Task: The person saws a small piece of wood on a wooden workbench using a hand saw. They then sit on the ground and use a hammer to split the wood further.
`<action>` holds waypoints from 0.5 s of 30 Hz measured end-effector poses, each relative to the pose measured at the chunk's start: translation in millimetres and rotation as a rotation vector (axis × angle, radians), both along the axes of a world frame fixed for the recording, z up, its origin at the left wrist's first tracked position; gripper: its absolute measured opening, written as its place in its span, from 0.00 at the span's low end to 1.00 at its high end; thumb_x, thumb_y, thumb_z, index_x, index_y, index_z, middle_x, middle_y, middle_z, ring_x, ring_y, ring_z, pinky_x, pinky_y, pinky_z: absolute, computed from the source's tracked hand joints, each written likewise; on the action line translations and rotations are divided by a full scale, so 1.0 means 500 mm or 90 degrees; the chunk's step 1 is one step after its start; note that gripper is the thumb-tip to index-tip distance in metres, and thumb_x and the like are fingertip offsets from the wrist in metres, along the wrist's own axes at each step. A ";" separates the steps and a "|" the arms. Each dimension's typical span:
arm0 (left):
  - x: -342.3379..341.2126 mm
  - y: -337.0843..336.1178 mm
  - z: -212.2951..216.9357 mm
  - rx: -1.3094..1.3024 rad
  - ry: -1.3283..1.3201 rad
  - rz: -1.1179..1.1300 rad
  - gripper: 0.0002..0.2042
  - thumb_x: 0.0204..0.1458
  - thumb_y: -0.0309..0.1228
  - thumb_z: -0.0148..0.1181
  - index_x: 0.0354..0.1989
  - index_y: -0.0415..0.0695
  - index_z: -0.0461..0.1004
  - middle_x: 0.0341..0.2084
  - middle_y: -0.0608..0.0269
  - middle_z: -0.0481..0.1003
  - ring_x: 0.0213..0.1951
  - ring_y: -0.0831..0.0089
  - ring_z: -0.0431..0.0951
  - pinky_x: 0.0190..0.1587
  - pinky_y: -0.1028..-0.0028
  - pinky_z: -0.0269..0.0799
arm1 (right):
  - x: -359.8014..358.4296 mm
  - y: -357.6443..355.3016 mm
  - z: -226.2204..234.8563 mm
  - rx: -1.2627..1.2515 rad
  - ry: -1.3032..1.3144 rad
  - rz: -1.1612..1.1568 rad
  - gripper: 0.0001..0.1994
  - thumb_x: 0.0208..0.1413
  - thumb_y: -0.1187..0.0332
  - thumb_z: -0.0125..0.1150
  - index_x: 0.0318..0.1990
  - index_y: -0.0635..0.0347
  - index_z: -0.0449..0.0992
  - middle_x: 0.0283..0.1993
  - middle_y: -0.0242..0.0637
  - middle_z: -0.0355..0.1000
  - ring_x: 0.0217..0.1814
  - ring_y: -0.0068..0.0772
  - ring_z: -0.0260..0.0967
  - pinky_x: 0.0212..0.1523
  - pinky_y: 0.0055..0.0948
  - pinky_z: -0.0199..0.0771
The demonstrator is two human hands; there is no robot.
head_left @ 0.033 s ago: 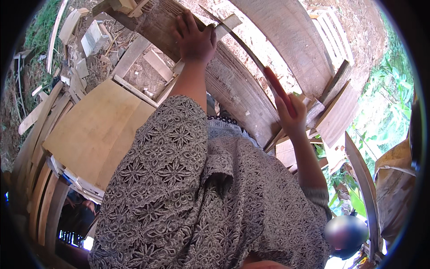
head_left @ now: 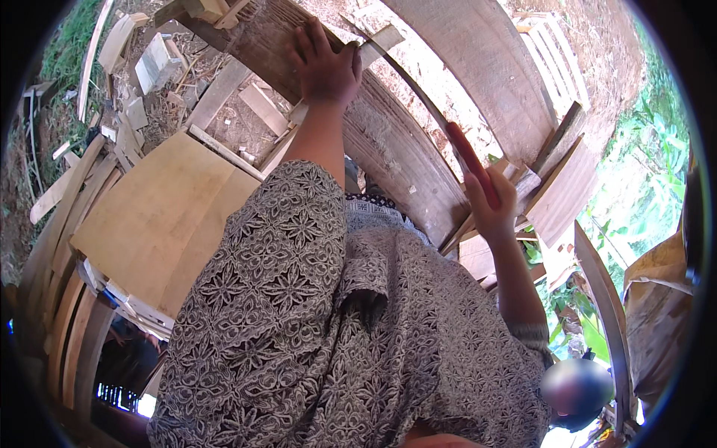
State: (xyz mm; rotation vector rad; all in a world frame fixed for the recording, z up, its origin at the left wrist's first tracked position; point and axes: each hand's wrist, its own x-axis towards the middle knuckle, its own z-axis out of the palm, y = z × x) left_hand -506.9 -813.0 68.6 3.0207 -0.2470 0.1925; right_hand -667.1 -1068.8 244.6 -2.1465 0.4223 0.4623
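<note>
My left hand [head_left: 327, 73] lies with spread fingers on a long, worn plank [head_left: 396, 123]. A short pale strip of wood [head_left: 388, 36] sticks out past the plank's far edge beside my left thumb. How far the strip runs under that hand is hidden. At the right, my right hand [head_left: 494, 200] is closed round the red handle of a handsaw [head_left: 469, 155]. The saw's long, narrow blade slants up and left from the handle, across the pale strip. Its tip reaches beyond the strip.
Another wide board [head_left: 485, 63] lies past the plank. A pale wooden panel [head_left: 160, 216] is at the left, near stacked curved-looking boards [head_left: 71, 276]. Offcuts [head_left: 157, 63] litter the ground at upper left. Another person's head [head_left: 579, 394] shows at lower right.
My right hand and the saw have shifted slightly back toward me, down and to the right. My left hand stays in place on the plank.
</note>
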 end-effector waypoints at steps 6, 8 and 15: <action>-0.005 0.000 -0.004 -0.009 -0.004 -0.010 0.09 0.57 0.45 0.58 0.42 0.62 0.81 0.70 0.42 0.53 0.70 0.35 0.52 0.66 0.34 0.49 | 0.072 0.044 0.049 -0.018 -0.089 0.074 0.18 0.61 0.63 0.64 0.22 0.60 0.67 0.16 0.32 0.61 0.19 0.24 0.59 0.21 0.32 0.55; -0.007 -0.007 -0.003 -0.010 -0.011 -0.014 0.09 0.56 0.45 0.59 0.42 0.62 0.81 0.70 0.42 0.53 0.70 0.36 0.52 0.66 0.34 0.48 | 0.125 0.092 -0.022 -0.065 -0.108 0.071 0.16 0.62 0.62 0.65 0.25 0.60 0.71 0.17 0.28 0.61 0.21 0.20 0.57 0.23 0.28 0.56; -0.003 0.000 -0.009 -0.048 -0.038 -0.002 0.14 0.55 0.44 0.60 0.44 0.51 0.77 0.69 0.41 0.55 0.70 0.37 0.53 0.68 0.37 0.48 | 0.130 0.097 -0.040 0.018 -0.072 0.018 0.17 0.62 0.57 0.66 0.29 0.62 0.75 0.19 0.24 0.62 0.23 0.15 0.55 0.24 0.24 0.55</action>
